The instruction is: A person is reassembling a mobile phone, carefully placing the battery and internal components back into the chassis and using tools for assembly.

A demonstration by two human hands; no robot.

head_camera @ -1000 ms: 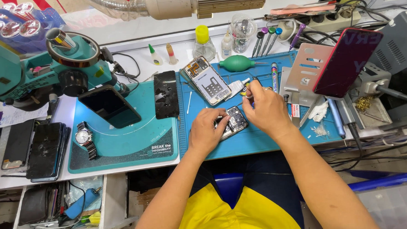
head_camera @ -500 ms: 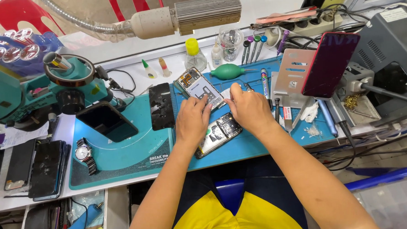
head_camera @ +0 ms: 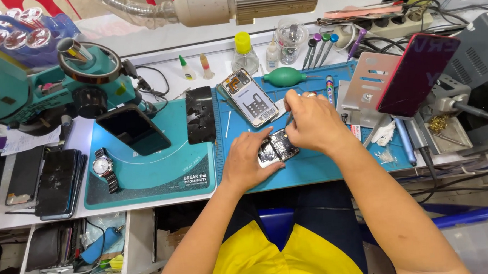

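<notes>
Opened phone (head_camera: pixel 276 147) lies on the blue mat (head_camera: pixel 317 169) at the front of the white worktop (head_camera: pixel 159 75). Left hand (head_camera: pixel 249 161) presses its fingers on the phone's near end; right hand (head_camera: pixel 312 120) pinches a thin tool (head_camera: pixel 288 120) above its far end. Another opened phone (head_camera: pixel 250 97) lies just behind. Left of it, a teal mat (head_camera: pixel 147 174) carries a wristwatch (head_camera: pixel 104 168) and a dark screen panel (head_camera: pixel 200 115), beside a teal microscope (head_camera: pixel 50 85). Bottles and screwdrivers (head_camera: pixel 319 46) line the back edge.
</notes>
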